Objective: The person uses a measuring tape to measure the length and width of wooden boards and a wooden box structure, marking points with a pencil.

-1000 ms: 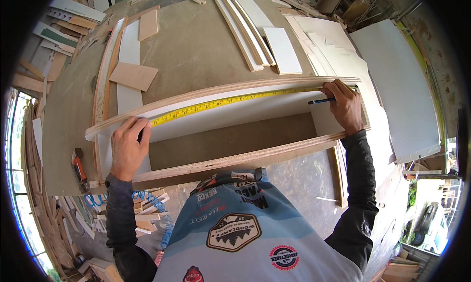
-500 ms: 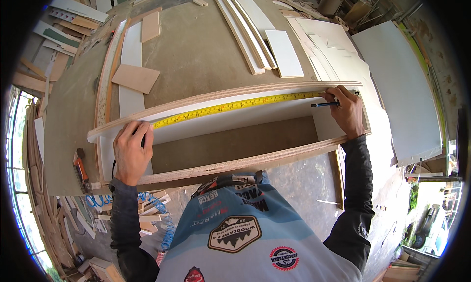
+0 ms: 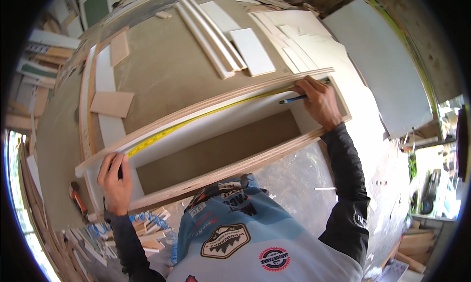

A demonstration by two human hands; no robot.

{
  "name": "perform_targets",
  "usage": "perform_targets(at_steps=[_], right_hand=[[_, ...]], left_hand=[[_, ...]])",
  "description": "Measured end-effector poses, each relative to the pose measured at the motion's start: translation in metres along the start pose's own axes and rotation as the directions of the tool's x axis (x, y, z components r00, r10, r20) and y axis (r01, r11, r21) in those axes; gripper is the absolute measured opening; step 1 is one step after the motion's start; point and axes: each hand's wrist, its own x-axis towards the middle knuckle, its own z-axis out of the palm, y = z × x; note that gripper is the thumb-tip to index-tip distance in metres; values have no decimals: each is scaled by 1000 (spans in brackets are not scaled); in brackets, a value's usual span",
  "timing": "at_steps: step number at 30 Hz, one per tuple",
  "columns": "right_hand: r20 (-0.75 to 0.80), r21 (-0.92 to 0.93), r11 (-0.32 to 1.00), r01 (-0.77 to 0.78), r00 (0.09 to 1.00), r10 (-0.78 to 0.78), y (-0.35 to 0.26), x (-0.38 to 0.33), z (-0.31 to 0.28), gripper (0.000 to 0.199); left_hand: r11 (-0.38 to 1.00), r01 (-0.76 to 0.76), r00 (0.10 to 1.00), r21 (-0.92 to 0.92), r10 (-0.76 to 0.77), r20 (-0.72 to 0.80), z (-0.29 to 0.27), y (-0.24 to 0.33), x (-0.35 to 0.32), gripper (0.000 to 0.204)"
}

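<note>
A long open box frame (image 3: 274, 148) of plywood edges and white inner faces lies in front of me. A yellow tape measure (image 3: 196, 118) stretches along its far side, its middle twisted nearly edge-on. My left hand (image 3: 117, 186) is closed at the box's left end around the tape's dark case, which is mostly hidden by the fingers. At the right end, my right hand (image 3: 319, 103) pinches the other end of the tape against the far side. A dark blue pencil (image 3: 293, 100) also sticks out from its fingers, pointing left.
White strips (image 3: 208, 39) and a white board (image 3: 252, 51) lie beyond the box. Brown offcuts (image 3: 112, 104) rest at the left. An orange-handled tool (image 3: 77, 201) sits by the left corner, above a coiled blue hose (image 3: 147, 218). A large pale panel (image 3: 378, 61) stands at the right.
The view has tilted, so the box now slants up to the right. The tape has gone from lying face-up to partly twisted. Both hands keep their hold at its ends.
</note>
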Motion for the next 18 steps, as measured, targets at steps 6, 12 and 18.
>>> perform_targets(at_steps=[6,12,18], right_hand=[[59,-13,1000,-12,998,13,7,-2,2,19],[47,-35,999,3,999,-1,6,-2,3,18],[59,-88,996,20,998,-14,8,-6,5,25]], left_hand=[[999,31,998,-35,-29,56,-1,3,3,11],[999,16,997,-39,-14,71,-1,1,2,10],[998,30,996,-57,-26,80,0,3,3,10]])
